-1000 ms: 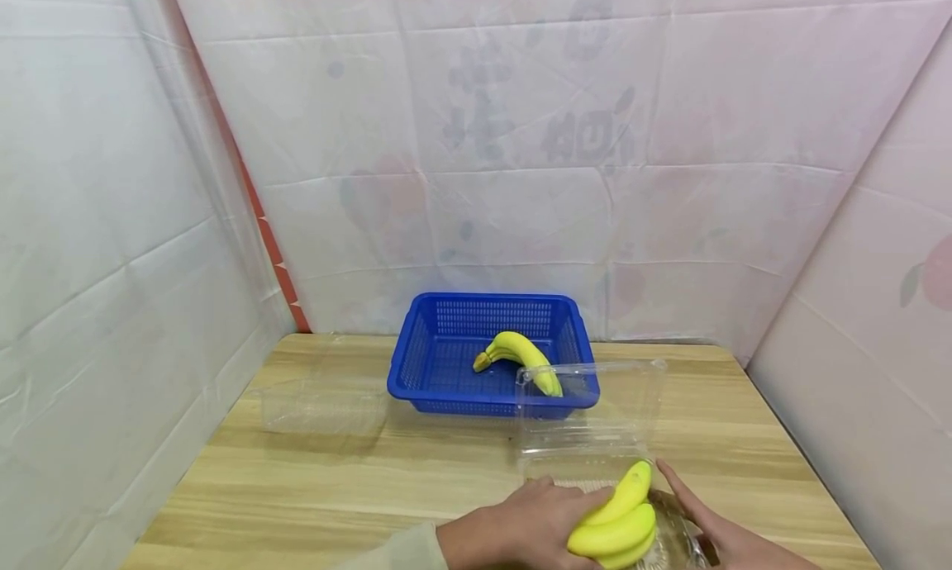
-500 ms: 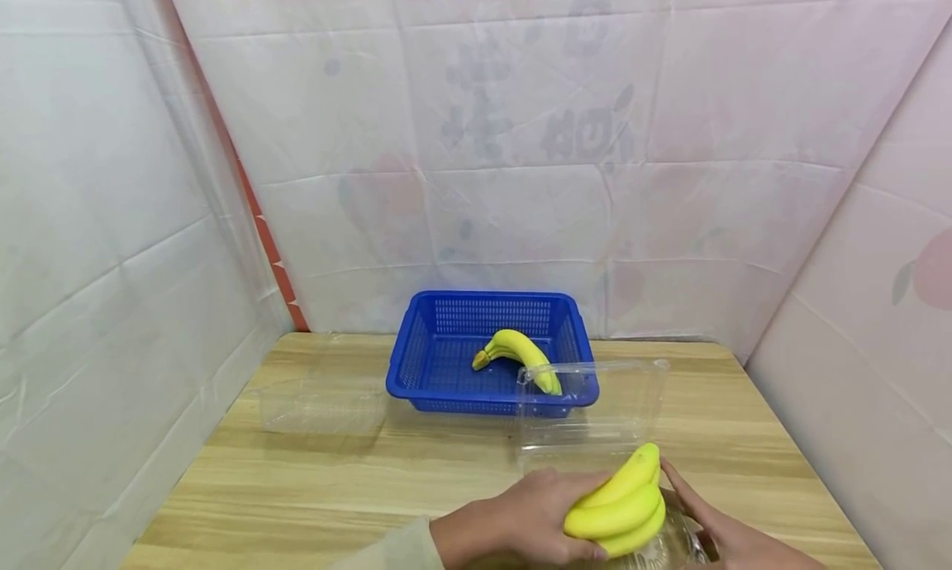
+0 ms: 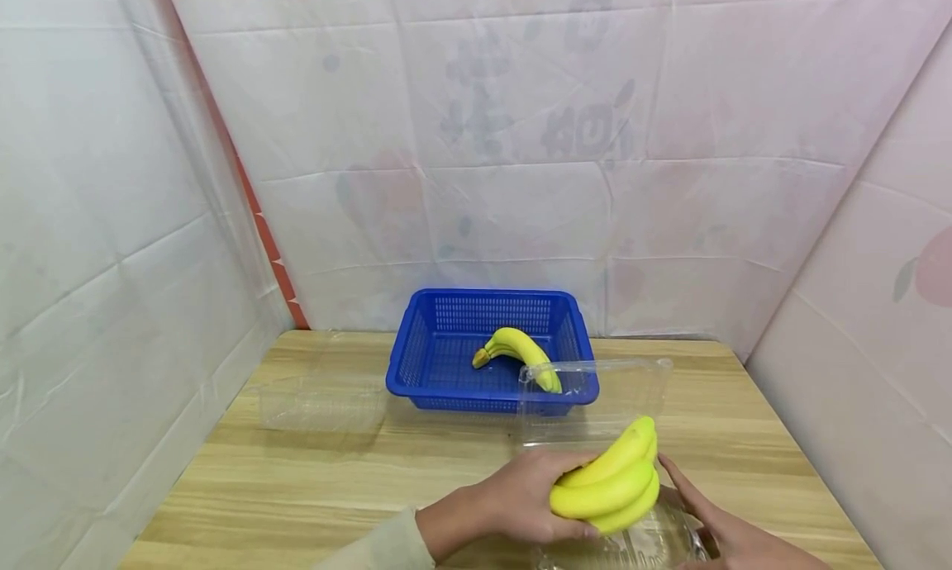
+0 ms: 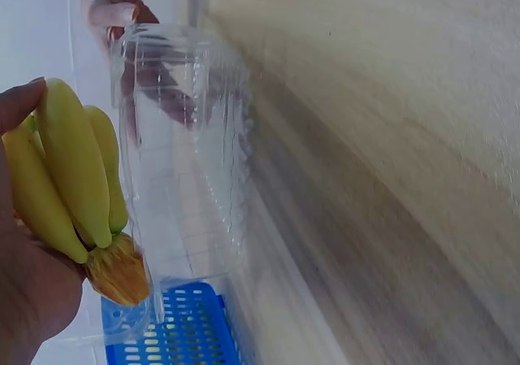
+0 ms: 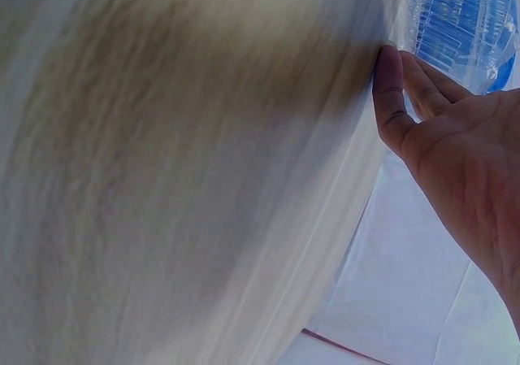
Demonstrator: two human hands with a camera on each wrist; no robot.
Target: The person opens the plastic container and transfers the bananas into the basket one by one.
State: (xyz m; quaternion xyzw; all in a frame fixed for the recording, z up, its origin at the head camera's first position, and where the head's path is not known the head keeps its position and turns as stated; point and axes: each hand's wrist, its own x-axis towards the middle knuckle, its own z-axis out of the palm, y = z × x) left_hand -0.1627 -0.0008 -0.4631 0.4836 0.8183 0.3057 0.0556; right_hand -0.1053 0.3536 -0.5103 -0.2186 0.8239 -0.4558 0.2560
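Behind the banana bunch (image 3: 610,487), the clear box (image 3: 640,545) blurs, half hidden.

yellow bananas (image 3: 606,487), blue perforated basket (image 3: 439,363), clear container (image 3: 595,405)

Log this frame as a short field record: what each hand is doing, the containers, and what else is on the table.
left hand: left hand grips a banana bunch, held just above the open clear clamshell box
right hand: right hand rests with straight fingers against the box's right side
box lid: hinged open, standing up behind the box
basket: blue basket at the back of the wooden table, with a second banana bunch inside
other: another clear box to the basket's left
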